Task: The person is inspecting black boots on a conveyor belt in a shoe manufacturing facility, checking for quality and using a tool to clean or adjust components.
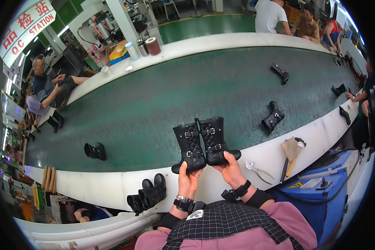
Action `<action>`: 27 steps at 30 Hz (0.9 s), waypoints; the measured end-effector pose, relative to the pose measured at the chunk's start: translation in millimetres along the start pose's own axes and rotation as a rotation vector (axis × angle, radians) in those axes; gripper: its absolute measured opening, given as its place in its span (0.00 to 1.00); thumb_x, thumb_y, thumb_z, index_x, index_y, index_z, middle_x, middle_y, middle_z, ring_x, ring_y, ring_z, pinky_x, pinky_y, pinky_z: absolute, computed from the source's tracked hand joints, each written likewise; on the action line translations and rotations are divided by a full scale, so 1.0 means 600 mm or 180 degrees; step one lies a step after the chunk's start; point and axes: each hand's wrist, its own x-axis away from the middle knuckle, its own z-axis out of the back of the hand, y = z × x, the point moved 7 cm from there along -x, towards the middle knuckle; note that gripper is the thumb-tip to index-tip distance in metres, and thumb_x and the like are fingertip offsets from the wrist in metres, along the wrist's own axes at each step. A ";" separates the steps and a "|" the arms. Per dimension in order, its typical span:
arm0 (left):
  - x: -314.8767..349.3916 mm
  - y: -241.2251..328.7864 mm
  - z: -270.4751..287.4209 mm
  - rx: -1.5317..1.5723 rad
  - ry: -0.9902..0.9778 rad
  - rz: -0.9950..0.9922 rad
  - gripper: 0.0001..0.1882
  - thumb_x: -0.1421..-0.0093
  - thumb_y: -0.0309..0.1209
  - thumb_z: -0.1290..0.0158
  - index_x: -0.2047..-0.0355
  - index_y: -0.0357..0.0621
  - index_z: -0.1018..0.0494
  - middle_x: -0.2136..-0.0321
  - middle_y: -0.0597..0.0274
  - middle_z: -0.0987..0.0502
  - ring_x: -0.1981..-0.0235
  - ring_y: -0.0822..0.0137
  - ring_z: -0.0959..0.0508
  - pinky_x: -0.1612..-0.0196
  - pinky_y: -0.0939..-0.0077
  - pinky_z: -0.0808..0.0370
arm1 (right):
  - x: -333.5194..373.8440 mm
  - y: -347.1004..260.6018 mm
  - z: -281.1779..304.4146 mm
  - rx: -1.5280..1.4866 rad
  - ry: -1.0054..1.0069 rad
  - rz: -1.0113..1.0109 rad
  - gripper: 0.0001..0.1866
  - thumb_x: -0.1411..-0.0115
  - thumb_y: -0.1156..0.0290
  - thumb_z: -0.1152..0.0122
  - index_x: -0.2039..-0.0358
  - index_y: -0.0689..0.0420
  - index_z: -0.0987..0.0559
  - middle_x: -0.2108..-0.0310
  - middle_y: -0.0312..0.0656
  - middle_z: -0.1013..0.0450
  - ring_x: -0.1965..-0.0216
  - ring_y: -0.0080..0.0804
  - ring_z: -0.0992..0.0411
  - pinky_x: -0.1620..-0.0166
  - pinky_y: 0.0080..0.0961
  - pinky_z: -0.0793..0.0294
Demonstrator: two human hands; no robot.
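My left hand [188,178] is closed round the foot of a black quilted boot [188,143] with buckled straps. A matching black boot [214,139] is gripped at its foot by my right hand [230,170]. Both boots are held upright side by side, shafts up and close together, over the near edge of the green conveyor belt [162,91]. Their toes point outward, away from each other. To the left of my left hand, another pair of black boots [150,193] lies on the white ledge [104,187].
Pliers [258,171] and a hammer [295,160] with a cloth [290,149] lie on the ledge at right. Single boots rest on the belt at left [95,151] and right [273,117]. A blue machine [316,187] stands at lower right. Other people work around the belt.
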 end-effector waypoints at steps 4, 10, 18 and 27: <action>0.000 0.002 -0.001 -0.0035 -0.0050 -0.0044 0.22 0.39 0.39 0.51 0.51 0.36 0.36 0.53 0.48 0.28 0.52 0.54 0.25 0.49 0.56 0.25 | -0.001 -0.001 0.000 0.0045 -0.0049 0.0015 0.22 0.41 0.58 0.46 0.52 0.59 0.29 0.56 0.44 0.27 0.56 0.34 0.26 0.54 0.34 0.24; -0.001 0.001 0.003 -0.0035 -0.0103 -0.0023 0.22 0.39 0.39 0.51 0.50 0.36 0.36 0.53 0.49 0.28 0.53 0.54 0.25 0.50 0.56 0.24 | -0.002 0.000 0.003 0.0000 -0.0088 0.0006 0.21 0.41 0.60 0.44 0.53 0.59 0.29 0.57 0.43 0.27 0.57 0.33 0.26 0.55 0.34 0.23; 0.007 -0.007 -0.016 0.0612 -0.1020 0.0789 0.24 0.42 0.42 0.49 0.49 0.42 0.35 0.52 0.54 0.28 0.51 0.54 0.26 0.49 0.56 0.26 | 0.000 -0.002 -0.008 -0.0385 -0.0923 -0.0701 0.25 0.44 0.59 0.43 0.50 0.60 0.30 0.54 0.44 0.28 0.55 0.35 0.27 0.52 0.33 0.25; -0.038 -0.049 0.033 0.0479 -0.0968 0.1165 0.23 0.36 0.42 0.54 0.45 0.42 0.35 0.47 0.57 0.30 0.47 0.60 0.29 0.43 0.60 0.31 | -0.010 0.036 -0.014 -0.0434 -0.1092 -0.1232 0.25 0.38 0.51 0.51 0.47 0.55 0.31 0.50 0.42 0.29 0.50 0.32 0.29 0.45 0.35 0.31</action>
